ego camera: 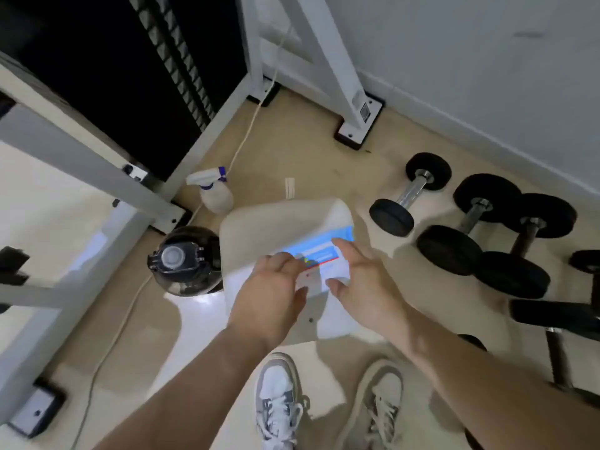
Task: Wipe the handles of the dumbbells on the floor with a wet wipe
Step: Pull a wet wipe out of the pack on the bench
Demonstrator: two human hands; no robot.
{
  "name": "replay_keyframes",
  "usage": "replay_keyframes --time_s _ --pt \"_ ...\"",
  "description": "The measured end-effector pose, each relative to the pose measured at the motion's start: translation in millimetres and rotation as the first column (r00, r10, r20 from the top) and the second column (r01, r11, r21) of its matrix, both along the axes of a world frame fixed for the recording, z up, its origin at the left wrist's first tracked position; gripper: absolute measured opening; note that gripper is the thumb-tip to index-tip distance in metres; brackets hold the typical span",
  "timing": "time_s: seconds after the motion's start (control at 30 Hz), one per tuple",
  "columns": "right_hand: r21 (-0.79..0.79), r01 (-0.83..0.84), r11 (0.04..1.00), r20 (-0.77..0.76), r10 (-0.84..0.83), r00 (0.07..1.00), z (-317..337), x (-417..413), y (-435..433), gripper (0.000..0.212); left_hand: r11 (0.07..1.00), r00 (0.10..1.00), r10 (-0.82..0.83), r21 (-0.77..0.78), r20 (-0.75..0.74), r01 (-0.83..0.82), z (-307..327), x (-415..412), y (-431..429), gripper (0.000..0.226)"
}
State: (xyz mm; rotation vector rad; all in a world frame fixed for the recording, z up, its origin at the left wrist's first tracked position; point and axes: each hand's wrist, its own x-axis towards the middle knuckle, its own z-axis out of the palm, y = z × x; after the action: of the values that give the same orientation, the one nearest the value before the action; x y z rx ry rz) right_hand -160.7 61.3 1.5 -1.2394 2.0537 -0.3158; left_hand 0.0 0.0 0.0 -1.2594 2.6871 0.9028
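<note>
A blue and white wet wipe pack (328,254) lies on a white stool (279,222) in front of me. My left hand (276,287) is curled over the pack's near left end, fingertips pinching at its label. My right hand (363,277) hovers at the pack's right end with fingers spread, thumb and forefinger touching its edges. To the right, on the floor, lie black dumbbells: one with a chrome handle (413,192), a second (471,219) and a third (526,240) beside it. The image is blurred around the pack.
A spray bottle (214,193) and a dark water jug (185,261) stand left of the stool. White machine frame legs (354,121) and a cable (246,131) run along the floor behind. More weights (558,316) lie at the right edge. My shoes (282,404) are below.
</note>
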Motion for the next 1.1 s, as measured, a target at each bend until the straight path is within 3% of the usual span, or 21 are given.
replay_keyframes --time_s 0.17,0.3,0.43,0.5,0.57,0.63,0.67,0.73,0.83,0.93,1.0,1.1 --pt "-0.033 -0.338 0.941 -0.249 0.319 0.914 -34 -13 -14 0.068 0.993 0.993 0.076 -0.093 0.087 -0.068 -33 -27 1 0.064" --pt "-0.002 -0.561 0.828 -0.373 0.520 0.768 -47 -31 -21 0.069 0.986 0.995 0.061 -0.158 0.079 -0.048 -42 -25 -6 0.062" --pt "-0.090 -0.685 0.723 -0.528 0.549 0.648 -51 -37 -26 0.043 0.983 0.993 0.004 -0.185 0.115 0.018 -48 -24 -9 0.063" --pt "-0.169 -0.666 0.726 -0.459 0.540 0.705 -47 -39 -40 0.043 0.989 0.995 0.023 -0.148 0.093 -0.009 -48 -24 -11 0.068" --pt "-0.172 -0.531 0.830 -0.232 0.490 0.840 -43 -44 -56 0.038 0.990 0.990 0.138 -0.027 0.005 -0.138 -43 -23 -19 0.073" --pt "-0.163 -0.141 0.976 0.139 0.165 0.976 -45 -44 -66 0.032 0.896 0.918 0.385 0.275 -0.095 -0.348 -34 -20 -27 0.065" --pt "-0.180 0.077 0.981 0.211 -0.038 0.977 -49 -42 -67 0.032 0.824 0.857 0.498 0.381 -0.132 -0.420 -32 -20 -29 0.059" --pt "-0.270 0.287 0.919 0.138 -0.258 0.956 -53 -35 -60 0.032 0.774 0.783 0.597 0.380 -0.174 -0.506 -36 -23 -30 0.049" --pt "-0.300 0.099 0.949 -0.018 -0.110 0.994 -51 -18 -35 0.017 0.833 0.798 0.552 0.176 -0.242 -0.524 -41 -26 -28 0.040" --pt "-0.336 -0.173 0.926 -0.234 0.096 0.967 -54 -10 -14 0.016 0.854 0.813 0.511 0.054 -0.279 -0.518 -49 -22 -27 0.054" --pt "-0.324 -0.165 0.932 -0.280 0.072 0.957 -57 -12 -9 0.018 0.851 0.816 0.513 0.032 -0.265 -0.524 -49 -19 -27 0.060" --pt "-0.285 -0.115 0.952 -0.316 0.020 0.949 -58 -13 -8 0.016 0.931 0.920 0.320 -0.105 -0.226 -0.350 -49 -17 -26 0.036"
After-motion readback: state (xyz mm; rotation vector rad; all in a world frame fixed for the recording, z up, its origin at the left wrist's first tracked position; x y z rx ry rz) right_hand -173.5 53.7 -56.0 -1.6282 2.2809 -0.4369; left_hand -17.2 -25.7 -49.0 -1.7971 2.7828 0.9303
